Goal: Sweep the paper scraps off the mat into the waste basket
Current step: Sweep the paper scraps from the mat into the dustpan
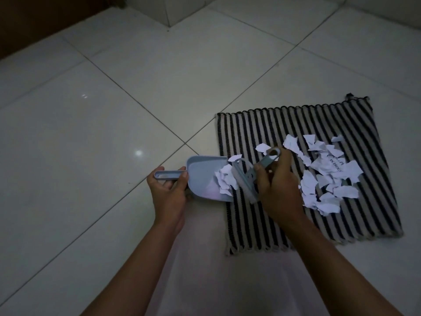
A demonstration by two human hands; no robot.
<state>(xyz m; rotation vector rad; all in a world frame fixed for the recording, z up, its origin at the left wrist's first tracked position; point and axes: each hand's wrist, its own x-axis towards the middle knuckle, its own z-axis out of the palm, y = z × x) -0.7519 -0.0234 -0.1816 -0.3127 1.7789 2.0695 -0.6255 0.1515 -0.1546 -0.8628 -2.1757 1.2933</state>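
Floor [114,110]: pale tiles, dim light.
Mat [284,124]: striped, centre right of frame.
Paper scraps [328,176]: mostly on mat's right half; some at dustpan [201,176] mouth.
Left grip [169,192]: clasps dustpan handle.
Right grip [276,185]: clasps brush [245,185] handle.

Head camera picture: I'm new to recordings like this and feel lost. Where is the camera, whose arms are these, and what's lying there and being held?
There is no machine here. A person wears one camera on the head, and it looks down at their own two bare arms. The left hand grips the handle of a small dustpan, which sits at the edge of a striped mat on a tiled floor. The right hand holds a small brush, with its bristles at the dustpan's mouth. A few torn paper scraps already lie in the dustpan, but most are spread over the mat.
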